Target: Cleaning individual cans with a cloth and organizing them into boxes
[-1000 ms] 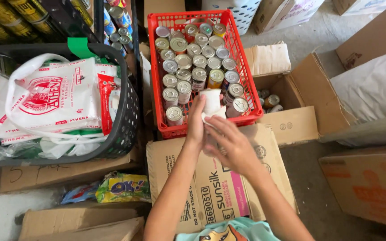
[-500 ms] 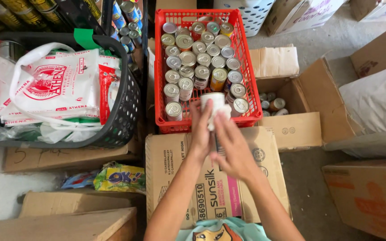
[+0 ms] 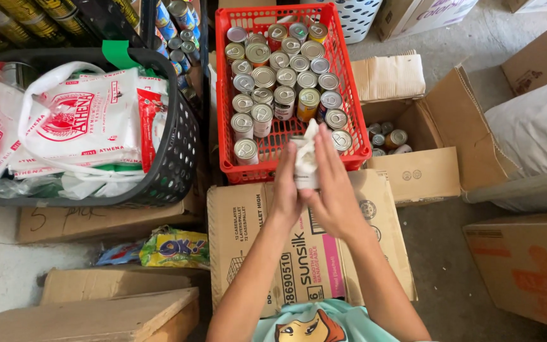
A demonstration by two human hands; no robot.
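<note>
A closed cardboard carton (image 3: 324, 247) lay below a red crate (image 3: 343, 95) packed with tin cans (image 3: 284, 79). Over the crate's near edge, the left hand (image 3: 284, 183) and right hand (image 3: 333, 190) pressed together, grip clamped on a white cloth-wrapped can (image 3: 306, 158).

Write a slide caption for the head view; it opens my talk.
Both hands press a white cloth around a can above a red crate.
</note>
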